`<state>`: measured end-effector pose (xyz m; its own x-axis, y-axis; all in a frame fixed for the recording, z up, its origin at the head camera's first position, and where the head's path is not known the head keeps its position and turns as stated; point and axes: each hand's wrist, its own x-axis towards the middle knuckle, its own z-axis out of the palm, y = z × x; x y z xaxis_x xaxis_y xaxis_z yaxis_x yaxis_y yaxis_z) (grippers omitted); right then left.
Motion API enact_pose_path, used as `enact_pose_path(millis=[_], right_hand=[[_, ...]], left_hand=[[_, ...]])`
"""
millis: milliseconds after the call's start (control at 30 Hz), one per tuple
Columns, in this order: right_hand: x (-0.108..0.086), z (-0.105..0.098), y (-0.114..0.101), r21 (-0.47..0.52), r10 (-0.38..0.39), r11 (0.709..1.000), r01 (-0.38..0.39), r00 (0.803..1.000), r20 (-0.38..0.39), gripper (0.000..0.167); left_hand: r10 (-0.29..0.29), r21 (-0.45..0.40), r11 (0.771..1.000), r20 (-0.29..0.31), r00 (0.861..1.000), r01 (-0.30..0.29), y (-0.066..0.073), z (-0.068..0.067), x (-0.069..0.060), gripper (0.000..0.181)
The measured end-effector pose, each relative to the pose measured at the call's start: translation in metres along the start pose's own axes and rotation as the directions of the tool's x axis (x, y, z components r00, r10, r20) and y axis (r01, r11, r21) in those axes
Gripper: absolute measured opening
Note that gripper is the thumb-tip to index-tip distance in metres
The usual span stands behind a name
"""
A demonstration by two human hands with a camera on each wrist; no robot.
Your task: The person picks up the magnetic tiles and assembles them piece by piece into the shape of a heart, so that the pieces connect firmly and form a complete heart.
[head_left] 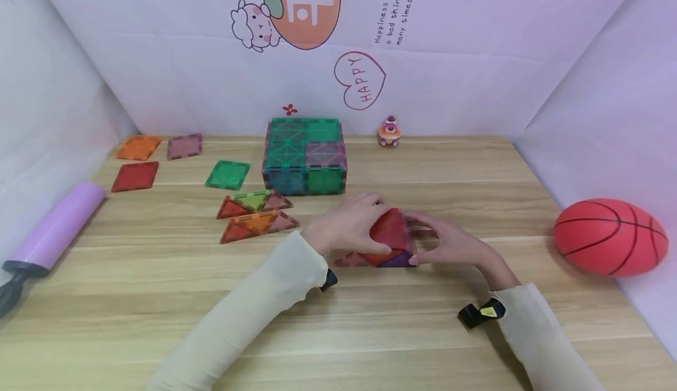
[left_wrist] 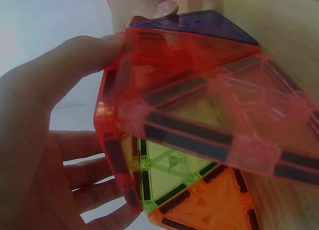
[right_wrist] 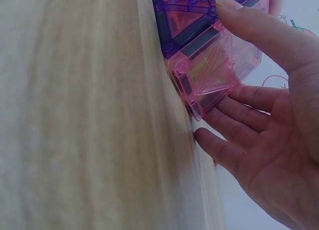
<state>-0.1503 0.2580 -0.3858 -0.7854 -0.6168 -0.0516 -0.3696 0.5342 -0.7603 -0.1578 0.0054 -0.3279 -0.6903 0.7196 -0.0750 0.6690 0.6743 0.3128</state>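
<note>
Red, pink and purple tiles [head_left: 390, 229] are making a block [head_left: 398, 259] on the table [head_left: 370, 338] near the green box [head_left: 288, 156]. The left hand [head_left: 350, 223] is gripping the block's red side, fingers curled. The right hand [head_left: 453, 241] is pinching the purple and pink end.

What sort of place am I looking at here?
Probably a staged play corner, judging by the white backdrop with cartoon prints, the wood-grain tabletop and the colourful translucent tiles.
</note>
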Motion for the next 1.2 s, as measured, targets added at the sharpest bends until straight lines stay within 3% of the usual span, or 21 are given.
enact_pose_path(millis=[167, 300, 467, 600, 733, 900, 1000, 1100, 1133, 1200], right_hand=[[0.001, 0.002, 0.000, -0.007, 0.018, 1.000, -0.018, 1.000, -0.001, 0.085], [0.003, 0.003, 0.000, 0.006, -0.001, 1.000, 0.001, 1.000, 0.007, 0.086], [0.004, 0.003, 0.001, 0.033, -0.021, 0.999, 0.021, 1.000, 0.010, 0.086], [0.002, 0.002, 0.000, 0.039, -0.002, 0.999, 0.002, 1.000, 0.007, 0.088], [0.001, 0.001, -0.001, 0.033, 0.017, 0.999, -0.017, 1.000, 0.006, 0.089], [-0.001, 0.002, 0.000, 0.022, 0.018, 1.000, -0.018, 1.000, 0.001, 0.088], [-0.001, 0.002, 0.001, 0.020, 0.019, 1.000, -0.019, 1.000, 0.002, 0.087], [-0.001, 0.002, 0.001, 0.013, 0.028, 1.000, -0.028, 1.000, 0.003, 0.086], [-0.001, 0.002, 0.001, 0.012, 0.029, 1.000, -0.029, 1.000, 0.002, 0.086], [-0.001, 0.002, 0.001, 0.007, 0.038, 0.999, -0.038, 0.999, 0.001, 0.087]], left_hand=[[-0.002, 0.001, 1.000, 0.000, 1.000, 0.002, -0.003, 0.003, -0.001, 0.072], [-0.013, -0.029, 1.000, 0.013, 1.000, 0.013, -0.009, -0.003, -0.009, 0.073], [-0.049, -0.043, 0.998, -0.042, 0.998, 0.047, -0.026, -0.027, -0.032, 0.067], [-0.119, -0.071, 0.991, -0.130, 0.984, 0.110, -0.049, -0.052, -0.061, 0.061], [-0.245, -0.119, 0.967, -0.202, 0.948, 0.224, -0.082, -0.071, -0.095, 0.059], [-0.382, -0.162, 0.923, -0.256, 0.888, 0.350, -0.134, -0.079, -0.131, 0.051], [-0.454, -0.194, 0.889, -0.272, 0.848, 0.414, -0.167, -0.078, -0.148, 0.049], [-0.531, -0.222, 0.846, -0.251, 0.810, 0.485, -0.199, -0.071, -0.162, 0.050], [-0.545, -0.234, 0.836, -0.242, 0.803, 0.497, -0.208, -0.067, -0.165, 0.051], [-0.552, -0.241, 0.830, -0.223, 0.804, 0.503, -0.225, -0.058, -0.168, 0.052]])
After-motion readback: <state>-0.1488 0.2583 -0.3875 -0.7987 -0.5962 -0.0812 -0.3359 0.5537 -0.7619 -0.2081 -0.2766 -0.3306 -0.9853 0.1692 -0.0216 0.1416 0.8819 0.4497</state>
